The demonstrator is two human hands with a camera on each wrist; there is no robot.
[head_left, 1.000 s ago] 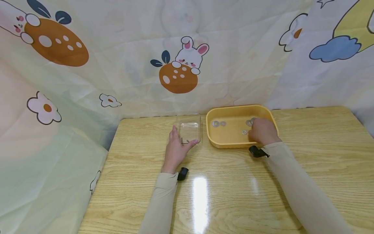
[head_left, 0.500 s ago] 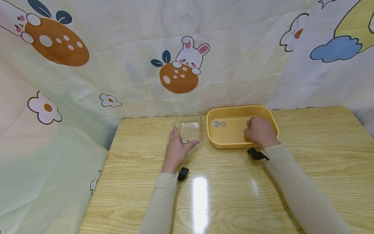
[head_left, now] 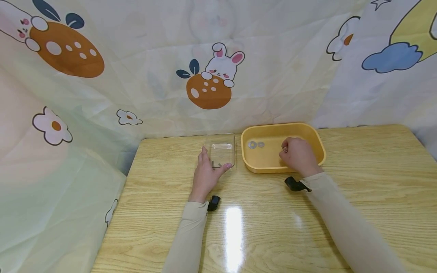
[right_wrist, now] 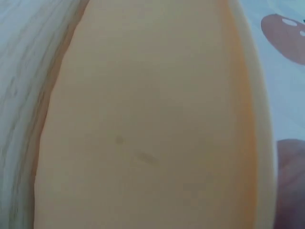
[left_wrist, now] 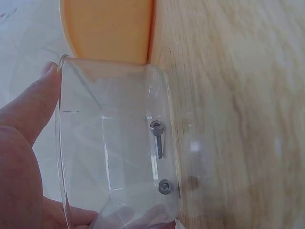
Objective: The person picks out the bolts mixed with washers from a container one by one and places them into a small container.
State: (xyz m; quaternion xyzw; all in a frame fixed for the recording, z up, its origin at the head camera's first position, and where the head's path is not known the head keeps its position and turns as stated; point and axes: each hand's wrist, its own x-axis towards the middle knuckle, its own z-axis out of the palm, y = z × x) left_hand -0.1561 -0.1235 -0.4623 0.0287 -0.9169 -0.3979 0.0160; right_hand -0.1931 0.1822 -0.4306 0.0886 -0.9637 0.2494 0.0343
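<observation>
My left hand (head_left: pixel 206 174) grips a clear plastic box (head_left: pixel 222 153), thumb at its near right corner and fingers along its left side. Through the wall in the left wrist view, two socket head screws (left_wrist: pixel 157 136) show inside, one seen end-on. My right hand (head_left: pixel 300 154) is over the right half of a yellow tray (head_left: pixel 264 169), fingers curled in. A small silvery washer (head_left: pixel 284 149) shows between its thumb and forefinger, mostly hidden. Two flat washers (head_left: pixel 252 145) lie at the tray's left end. The right wrist view shows the bare tray floor (right_wrist: pixel 143 95), blurred.
The box and tray stand side by side on a wooden table (head_left: pixel 263 216), near its back edge. A printed cloth (head_left: pixel 153 76) hangs behind the table and along its left. Black wrist cameras (head_left: pixel 214 203) sit at both cuffs.
My right hand has shifted left within the tray, and the washers seen beside its fingers no longer show on the tray floor. My left hand and the box have stayed in place.
</observation>
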